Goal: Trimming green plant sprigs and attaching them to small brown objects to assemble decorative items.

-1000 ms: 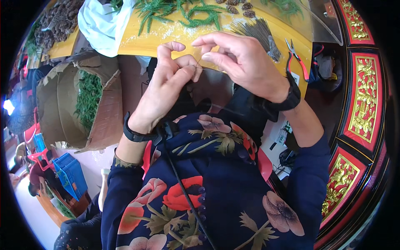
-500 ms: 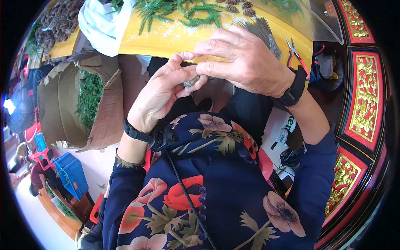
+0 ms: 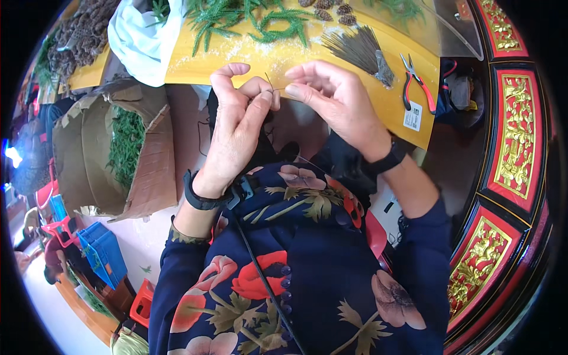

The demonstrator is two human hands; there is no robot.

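My left hand (image 3: 239, 115) is closed in a pinch on a thin dark wire (image 3: 268, 78) at the table's near edge, its index finger raised. Part of the wire sticks up from the fingertips and another part points toward my right thumb. Any small thing within the left palm is hidden. Just right of it, my right hand (image 3: 340, 103) has thumb and fingers apart, the thumb close to the wire's end. Beyond it lies a bundle of thin dark wires (image 3: 355, 50) with a wrapped end. Red-handled pliers (image 3: 419, 89) rest to the right.
On the yellow table (image 3: 231, 70) are green artificial sprigs (image 3: 275, 26), white flakes and several pine cones (image 3: 323, 14). A white plastic bag (image 3: 139, 41) hangs at its left. An open cardboard box (image 3: 157, 171) holds greenery. Carved red-and-gold panels (image 3: 513, 136) stand at right.
My right hand has moved down and its fingers have spread apart from my left. My left hand has turned more upright; the small roundish thing seen in it is now hidden. The wire shows.
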